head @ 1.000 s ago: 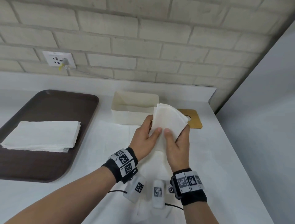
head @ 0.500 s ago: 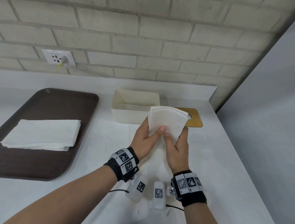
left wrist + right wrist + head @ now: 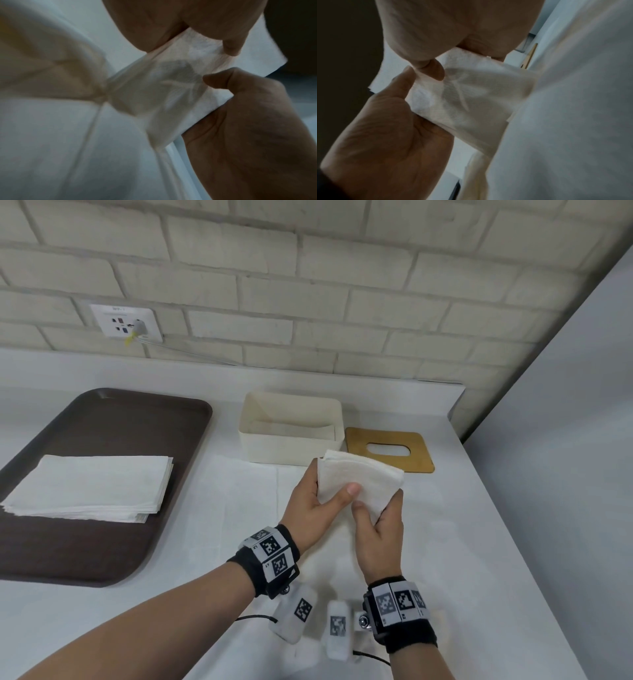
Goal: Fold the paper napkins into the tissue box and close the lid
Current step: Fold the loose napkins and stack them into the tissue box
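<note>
White counter: both hands, left hand and right hand, pinch folded napkin at frame centre; open tissue box lies directly above, long axis left-right.

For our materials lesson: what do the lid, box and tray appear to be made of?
Lid: likely wood or bamboo, tan, matt, flat board with a slot.
Tissue box: probably cream plastic, smooth plain walls.
Tray: likely brown plastic, dull sheen, moulded rim.
</note>
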`<state>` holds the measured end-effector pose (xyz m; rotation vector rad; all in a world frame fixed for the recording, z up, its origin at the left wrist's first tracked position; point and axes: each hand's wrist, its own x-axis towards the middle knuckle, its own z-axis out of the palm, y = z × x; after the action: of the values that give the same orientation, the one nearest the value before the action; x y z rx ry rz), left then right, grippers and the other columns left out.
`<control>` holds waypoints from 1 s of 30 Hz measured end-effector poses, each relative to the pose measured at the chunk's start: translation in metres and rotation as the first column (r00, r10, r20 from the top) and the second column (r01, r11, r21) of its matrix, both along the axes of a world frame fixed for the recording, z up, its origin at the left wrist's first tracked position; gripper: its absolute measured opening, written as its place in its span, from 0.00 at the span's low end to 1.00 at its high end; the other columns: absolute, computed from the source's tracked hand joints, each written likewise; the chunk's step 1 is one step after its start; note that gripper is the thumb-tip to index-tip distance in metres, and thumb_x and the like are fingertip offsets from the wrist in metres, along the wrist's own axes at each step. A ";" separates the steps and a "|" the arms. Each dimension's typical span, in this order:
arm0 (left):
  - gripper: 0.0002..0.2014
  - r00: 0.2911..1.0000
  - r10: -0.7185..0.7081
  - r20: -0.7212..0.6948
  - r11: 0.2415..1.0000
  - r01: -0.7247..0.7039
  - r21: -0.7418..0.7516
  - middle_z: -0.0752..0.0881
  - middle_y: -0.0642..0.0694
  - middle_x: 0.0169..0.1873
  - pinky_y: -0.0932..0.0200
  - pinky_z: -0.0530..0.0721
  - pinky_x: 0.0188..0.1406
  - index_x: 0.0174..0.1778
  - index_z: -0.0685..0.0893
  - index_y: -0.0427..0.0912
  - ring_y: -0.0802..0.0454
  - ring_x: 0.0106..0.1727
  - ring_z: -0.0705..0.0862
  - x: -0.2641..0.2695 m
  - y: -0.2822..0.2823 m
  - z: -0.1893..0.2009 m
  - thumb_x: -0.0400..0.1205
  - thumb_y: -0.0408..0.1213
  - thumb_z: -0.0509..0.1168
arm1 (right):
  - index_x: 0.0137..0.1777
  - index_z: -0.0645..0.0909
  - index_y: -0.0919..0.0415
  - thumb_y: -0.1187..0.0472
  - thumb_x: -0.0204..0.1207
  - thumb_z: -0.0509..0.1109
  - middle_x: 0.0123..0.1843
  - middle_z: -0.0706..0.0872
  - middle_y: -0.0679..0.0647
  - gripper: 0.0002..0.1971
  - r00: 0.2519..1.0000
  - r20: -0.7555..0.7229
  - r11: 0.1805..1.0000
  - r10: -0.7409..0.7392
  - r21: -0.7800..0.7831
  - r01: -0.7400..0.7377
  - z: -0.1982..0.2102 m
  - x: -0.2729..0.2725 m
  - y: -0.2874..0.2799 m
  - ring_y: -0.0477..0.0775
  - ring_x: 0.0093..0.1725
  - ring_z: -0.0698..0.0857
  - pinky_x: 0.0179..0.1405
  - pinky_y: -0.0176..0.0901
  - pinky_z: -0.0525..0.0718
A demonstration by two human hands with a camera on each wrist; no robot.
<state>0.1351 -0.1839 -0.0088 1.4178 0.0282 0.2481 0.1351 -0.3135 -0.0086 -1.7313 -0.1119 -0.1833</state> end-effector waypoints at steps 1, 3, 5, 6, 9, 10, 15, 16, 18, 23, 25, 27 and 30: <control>0.18 1.000 -0.004 -0.005 1.000 0.004 0.004 0.92 0.56 0.58 0.61 0.87 0.57 0.67 0.81 0.49 0.57 0.61 0.90 -0.001 0.000 -0.001 0.83 0.45 0.75 | 0.62 0.73 0.41 0.70 0.83 0.69 0.52 0.89 0.30 0.21 1.000 -0.002 1.000 0.002 -0.008 -0.002 -0.002 0.000 -0.001 0.32 0.52 0.87 0.48 0.28 0.81; 0.18 1.000 -0.014 0.010 1.000 0.013 0.025 0.92 0.56 0.57 0.62 0.87 0.57 0.67 0.81 0.48 0.57 0.61 0.90 -0.001 0.001 0.001 0.83 0.45 0.74 | 0.62 0.72 0.41 0.71 0.83 0.69 0.52 0.88 0.27 0.22 1.000 0.011 1.000 0.010 -0.015 -0.010 0.000 0.001 -0.003 0.32 0.52 0.87 0.48 0.27 0.81; 0.16 0.999 -0.026 0.025 0.998 0.024 0.057 0.91 0.55 0.57 0.58 0.88 0.61 0.66 0.81 0.48 0.54 0.61 0.90 0.002 -0.001 0.002 0.85 0.44 0.74 | 0.62 0.72 0.39 0.71 0.83 0.68 0.52 0.87 0.23 0.23 1.000 0.018 1.000 0.019 -0.014 -0.019 0.003 0.002 -0.004 0.30 0.53 0.86 0.49 0.23 0.80; 0.16 0.999 -0.030 0.020 0.997 0.028 0.077 0.91 0.55 0.58 0.56 0.88 0.62 0.67 0.81 0.48 0.53 0.62 0.90 0.003 -0.001 0.002 0.85 0.44 0.73 | 0.62 0.72 0.38 0.71 0.84 0.69 0.53 0.87 0.25 0.23 1.000 0.014 0.999 0.028 -0.021 -0.027 0.004 0.002 -0.003 0.29 0.53 0.86 0.49 0.22 0.80; 0.17 0.999 -0.051 -0.018 0.988 0.053 0.142 0.91 0.54 0.60 0.52 0.86 0.66 0.71 0.83 0.49 0.54 0.65 0.89 0.003 -0.003 -0.003 0.87 0.48 0.68 | 0.61 0.71 0.36 0.67 0.85 0.68 0.55 0.87 0.36 0.21 0.998 -0.023 0.997 0.061 -0.035 -0.062 0.002 0.003 0.000 0.30 0.53 0.86 0.47 0.22 0.80; 0.16 0.998 -0.054 -0.017 0.986 0.056 0.157 0.92 0.54 0.61 0.54 0.85 0.67 0.71 0.84 0.48 0.55 0.65 0.89 0.003 -0.003 -0.004 0.89 0.48 0.66 | 0.60 0.72 0.37 0.67 0.86 0.67 0.55 0.87 0.37 0.20 0.998 -0.029 0.998 0.060 -0.032 -0.061 0.001 0.003 0.000 0.31 0.52 0.86 0.47 0.24 0.80; 0.15 0.998 0.002 0.056 0.990 -0.009 0.137 0.91 0.58 0.59 0.66 0.83 0.62 0.71 0.84 0.45 0.60 0.63 0.89 0.003 -0.001 0.006 0.90 0.43 0.66 | 0.58 0.72 0.44 0.67 0.86 0.67 0.50 0.87 0.28 0.15 0.999 0.047 0.999 0.027 -0.034 -0.025 0.007 0.006 -0.003 0.35 0.49 0.86 0.47 0.31 0.83; 0.15 0.999 0.007 0.051 0.990 -0.014 0.137 0.91 0.58 0.59 0.66 0.84 0.61 0.71 0.84 0.45 0.61 0.63 0.89 0.003 -0.001 0.006 0.89 0.43 0.66 | 0.61 0.72 0.45 0.67 0.85 0.68 0.51 0.87 0.29 0.15 0.998 0.051 0.999 0.023 -0.037 -0.021 0.005 0.005 -0.003 0.34 0.50 0.86 0.48 0.29 0.82; 0.16 1.000 -0.007 0.010 0.987 0.006 0.161 0.91 0.56 0.61 0.61 0.84 0.64 0.72 0.83 0.48 0.60 0.64 0.88 0.000 0.001 0.000 0.89 0.45 0.67 | 0.66 0.72 0.49 0.67 0.85 0.69 0.55 0.88 0.34 0.17 0.999 0.029 0.999 0.023 -0.038 -0.021 -0.002 0.003 -0.003 0.33 0.54 0.86 0.52 0.26 0.82; 0.21 0.999 -0.036 -0.041 0.973 0.044 0.227 0.89 0.56 0.62 0.56 0.85 0.66 0.71 0.79 0.58 0.59 0.65 0.87 -0.009 0.023 -0.008 0.84 0.61 0.65 | 0.57 0.75 0.39 0.63 0.86 0.70 0.54 0.88 0.37 0.14 0.999 -0.045 0.999 0.013 -0.043 -0.015 -0.014 0.003 -0.003 0.32 0.54 0.87 0.48 0.22 0.80; 0.15 0.996 0.064 -0.063 0.950 -0.042 0.310 0.89 0.56 0.58 0.61 0.84 0.60 0.66 0.81 0.57 0.62 0.60 0.87 -0.013 0.051 -0.003 0.87 0.58 0.64 | 0.55 0.75 0.40 0.64 0.85 0.70 0.52 0.86 0.35 0.14 0.999 -0.040 0.999 0.020 -0.048 -0.022 -0.006 0.010 -0.004 0.27 0.51 0.85 0.45 0.19 0.78; 0.08 0.971 0.195 -0.140 0.882 -0.112 0.458 0.90 0.57 0.51 0.60 0.84 0.55 0.59 0.84 0.56 0.62 0.54 0.87 -0.018 0.087 -0.001 0.87 0.51 0.69 | 0.56 0.76 0.42 0.64 0.85 0.70 0.52 0.86 0.35 0.13 0.998 -0.022 0.997 0.052 -0.059 -0.054 0.004 0.021 -0.007 0.25 0.49 0.85 0.43 0.18 0.78; 0.13 0.934 0.233 -0.271 0.766 -0.004 0.643 0.88 0.54 0.43 0.55 0.84 0.51 0.54 0.84 0.56 0.56 0.48 0.86 -0.036 0.123 -0.005 0.81 0.57 0.75 | 0.57 0.77 0.47 0.62 0.85 0.71 0.52 0.86 0.36 0.09 0.995 -0.006 0.988 0.099 -0.116 -0.099 0.021 0.042 -0.012 0.29 0.50 0.85 0.42 0.19 0.78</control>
<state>0.0987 -0.0611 -0.0135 2.1373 0.3519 0.1156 0.1770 -0.3258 0.0129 -1.8365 -0.2121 -0.1052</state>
